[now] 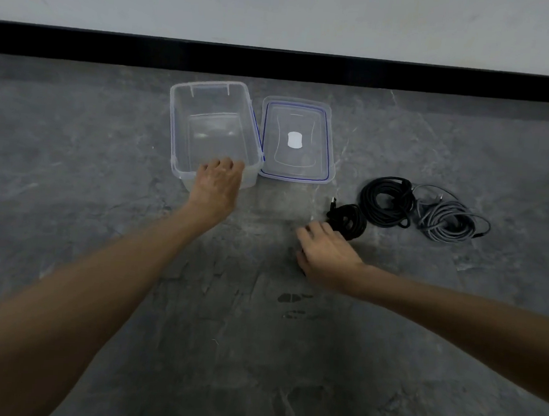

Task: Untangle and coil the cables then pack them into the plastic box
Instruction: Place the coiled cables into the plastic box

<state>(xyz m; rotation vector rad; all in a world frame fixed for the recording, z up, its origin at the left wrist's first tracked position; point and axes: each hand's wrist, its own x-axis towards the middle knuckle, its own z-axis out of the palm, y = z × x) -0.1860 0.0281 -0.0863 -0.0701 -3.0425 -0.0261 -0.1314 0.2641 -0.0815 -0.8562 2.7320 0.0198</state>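
Left grip (218,184) curls over the near rim of the plastic box (172,119). Right grip (325,253) touches the small black coil (350,218); closure not discernible. Larger black coil (385,201) and grey coil (444,219) lie beside it on the floor (225,334). Judged light, limp, liable to unspool: take across the whole bundle. The lid (302,164) lies between coils and box; carry over both rims.

One head-worn view (wide-angle) looks forward and down onto the floor (109,131), facing the wall (280,10), with left hand (218,184) and right hand (325,253) at arm's reach.
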